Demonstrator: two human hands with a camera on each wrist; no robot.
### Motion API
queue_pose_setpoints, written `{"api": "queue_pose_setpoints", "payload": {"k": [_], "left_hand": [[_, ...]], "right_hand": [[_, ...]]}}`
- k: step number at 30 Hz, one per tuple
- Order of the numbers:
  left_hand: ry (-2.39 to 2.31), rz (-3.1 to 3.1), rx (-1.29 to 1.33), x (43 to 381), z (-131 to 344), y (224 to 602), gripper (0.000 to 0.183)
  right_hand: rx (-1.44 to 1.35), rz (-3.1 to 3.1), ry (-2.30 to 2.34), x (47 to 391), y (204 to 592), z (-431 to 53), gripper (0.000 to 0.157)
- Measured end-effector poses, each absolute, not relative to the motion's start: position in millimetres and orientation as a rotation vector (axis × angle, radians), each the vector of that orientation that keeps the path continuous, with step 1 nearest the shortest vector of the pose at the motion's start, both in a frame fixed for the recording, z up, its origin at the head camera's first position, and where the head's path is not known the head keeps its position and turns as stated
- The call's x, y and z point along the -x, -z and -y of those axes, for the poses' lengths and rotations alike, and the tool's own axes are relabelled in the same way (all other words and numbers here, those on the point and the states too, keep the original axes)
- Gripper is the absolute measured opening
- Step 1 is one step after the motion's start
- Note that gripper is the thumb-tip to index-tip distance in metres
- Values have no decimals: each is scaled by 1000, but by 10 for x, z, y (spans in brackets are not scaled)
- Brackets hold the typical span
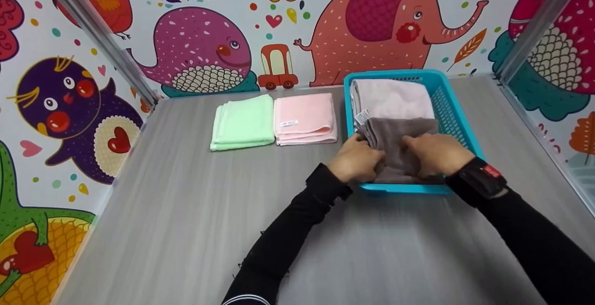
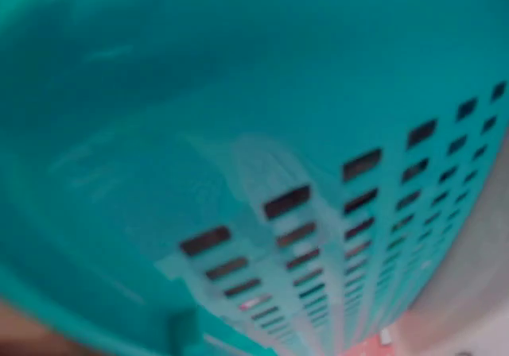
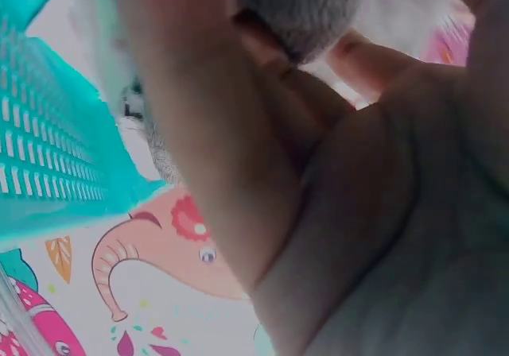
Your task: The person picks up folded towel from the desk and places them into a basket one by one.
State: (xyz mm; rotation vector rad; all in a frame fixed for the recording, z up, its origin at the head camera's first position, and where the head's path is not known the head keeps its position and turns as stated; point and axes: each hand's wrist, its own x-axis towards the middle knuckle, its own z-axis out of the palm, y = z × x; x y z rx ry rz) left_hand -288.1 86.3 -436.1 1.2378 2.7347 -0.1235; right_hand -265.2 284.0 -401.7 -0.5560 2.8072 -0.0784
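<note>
A folded brown towel lies in the front half of the turquoise basket. At its left edge my left hand grips the cloth with curled fingers, the wrist passing over the basket rim. My right hand holds the brown towel's right part, its fingers bent into the fabric. In the right wrist view, curled fingers stand close around the grey-brown cloth. Behind it in the basket is a folded pale pink towel with a white label at its left. The left wrist view holds mostly the basket's outer wall.
Left of the basket, a folded pink towel and a folded light green towel lie side by side on the grey table. Walls printed with cartoon animals enclose the table at the back and sides.
</note>
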Motion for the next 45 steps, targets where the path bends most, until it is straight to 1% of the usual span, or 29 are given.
{"api": "queue_pose_setpoints", "payload": {"k": [4, 7, 9, 17, 20, 24, 27, 30, 33, 35, 37, 41, 45], "left_hand": [[241, -2751, -1178, 2864, -935, 4354, 25], [325, -2769, -1109, 2858, -990, 4370, 29], [368, -2792, -1082, 2857, -1025, 4384, 29], [378, -2828, -1070, 2854, -1066, 4441, 26], [362, -2811, -1086, 2850, -1049, 4448, 27], [311, -2816, -1128, 2854, -1010, 4455, 29], [172, -2825, -1203, 2867, -951, 4443, 26], [-84, -2826, -1279, 2897, -861, 4404, 28], [-369, -2830, -1350, 2924, -726, 4333, 34], [-505, -2859, -1384, 2937, -612, 4289, 39], [-579, -2894, -1398, 2946, -471, 4260, 44], [-654, -2956, -1310, 3004, -115, 4280, 52], [-636, -2998, -1098, 3137, 294, 4410, 57]], "right_hand": [[634, -2813, -35, 2715, 4118, -2806, 45], [666, -2832, -100, 2737, 4176, -2812, 40], [667, -2839, -127, 2740, 4188, -2825, 45], [675, -2878, -185, 2724, 4232, -2801, 50], [673, -2896, -222, 2710, 4243, -2779, 58], [668, -2910, -210, 2689, 4233, -2751, 53], [643, -2901, -203, 2685, 4201, -2742, 51], [586, -2895, -202, 2689, 4124, -2741, 52], [529, -2928, -172, 2663, 3982, -2740, 45], [503, -2979, -127, 2604, 3876, -2742, 37], [501, -3038, -66, 2513, 3801, -2723, 35], [519, -3154, 151, 2299, 3812, -2605, 33], [592, -3208, 413, 2124, 3985, -2398, 27]]}}
